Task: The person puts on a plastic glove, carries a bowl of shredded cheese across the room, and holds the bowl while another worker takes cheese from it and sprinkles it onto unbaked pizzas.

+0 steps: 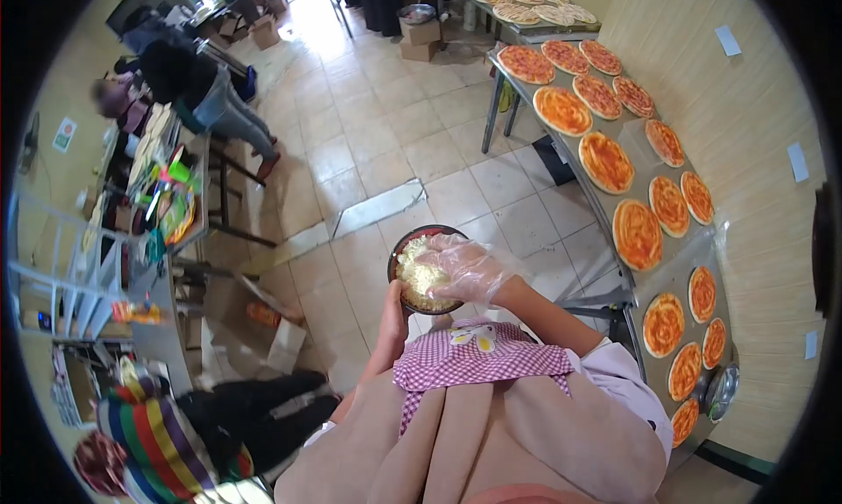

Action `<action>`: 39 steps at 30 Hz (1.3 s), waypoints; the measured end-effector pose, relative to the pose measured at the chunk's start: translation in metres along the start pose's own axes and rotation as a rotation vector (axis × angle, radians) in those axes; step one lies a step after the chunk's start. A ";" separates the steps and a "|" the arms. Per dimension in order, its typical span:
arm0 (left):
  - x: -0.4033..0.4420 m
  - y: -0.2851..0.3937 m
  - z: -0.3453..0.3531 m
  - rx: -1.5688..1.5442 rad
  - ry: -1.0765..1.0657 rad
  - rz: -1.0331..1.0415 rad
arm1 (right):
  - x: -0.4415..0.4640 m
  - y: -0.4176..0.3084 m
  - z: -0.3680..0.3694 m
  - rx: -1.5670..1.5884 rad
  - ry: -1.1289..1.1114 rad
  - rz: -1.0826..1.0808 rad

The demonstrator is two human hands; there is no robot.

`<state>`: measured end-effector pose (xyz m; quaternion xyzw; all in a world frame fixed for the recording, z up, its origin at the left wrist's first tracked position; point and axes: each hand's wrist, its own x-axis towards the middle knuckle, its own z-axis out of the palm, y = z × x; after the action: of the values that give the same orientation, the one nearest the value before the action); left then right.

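Note:
A dark round bowl [395, 251] of white grated cheese [419, 276] is held in front of my body. My left hand [396, 307] grips its near left rim from outside. Over the bowl's right side, my right hand [460, 265], in a clear plastic glove, reaches into the cheese with its fingers curled; the fingertips are partly hidden there. To the right, round dough bases with red sauce [638, 234] lie in rows on a long metal table [605, 214].
Pale flat rounds [526, 13] cover a table at the back right. A metal bowl [723, 392] stands at the right table's near end. People [210, 92] are at the left, one in a striped top [167, 434] close by. An open cardboard box [285, 346] sits on the floor.

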<state>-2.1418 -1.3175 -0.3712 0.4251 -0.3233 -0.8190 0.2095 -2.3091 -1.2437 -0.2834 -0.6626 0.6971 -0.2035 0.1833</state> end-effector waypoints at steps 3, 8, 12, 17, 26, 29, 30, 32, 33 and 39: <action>0.083 0.047 0.043 0.034 -0.073 -0.062 | 0.059 0.053 -0.021 -0.060 0.026 0.086; 0.226 0.111 0.139 0.080 -0.173 -0.124 | 0.156 0.170 -0.096 0.149 0.093 0.260; 0.328 0.167 0.213 0.097 -0.197 -0.082 | 0.234 0.262 -0.166 0.221 0.204 0.283; 0.451 0.243 0.291 0.067 -0.262 -0.056 | 0.337 0.337 -0.263 0.253 0.247 0.396; 0.708 0.330 0.400 0.244 -0.367 -0.045 | 0.505 0.544 -0.322 0.599 0.669 0.304; 0.775 0.359 0.443 0.334 -0.488 -0.063 | 0.544 0.586 -0.349 0.861 0.760 0.466; 0.795 0.372 0.459 0.368 -0.527 -0.076 | 0.557 0.594 -0.361 0.900 0.808 0.515; 0.835 0.390 0.487 0.439 -0.600 -0.088 | 0.581 0.611 -0.384 0.979 0.875 0.613; 0.854 0.396 0.502 0.469 -0.619 -0.084 | 0.588 0.624 -0.397 0.990 0.861 0.637; 0.972 0.416 0.575 0.502 -0.696 -0.163 | 0.648 0.724 -0.435 1.105 0.931 0.732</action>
<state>-3.1271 -2.0083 -0.3753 0.1859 -0.5292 -0.8232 -0.0872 -3.1883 -1.8450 -0.2859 -0.0538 0.6733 -0.7006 0.2302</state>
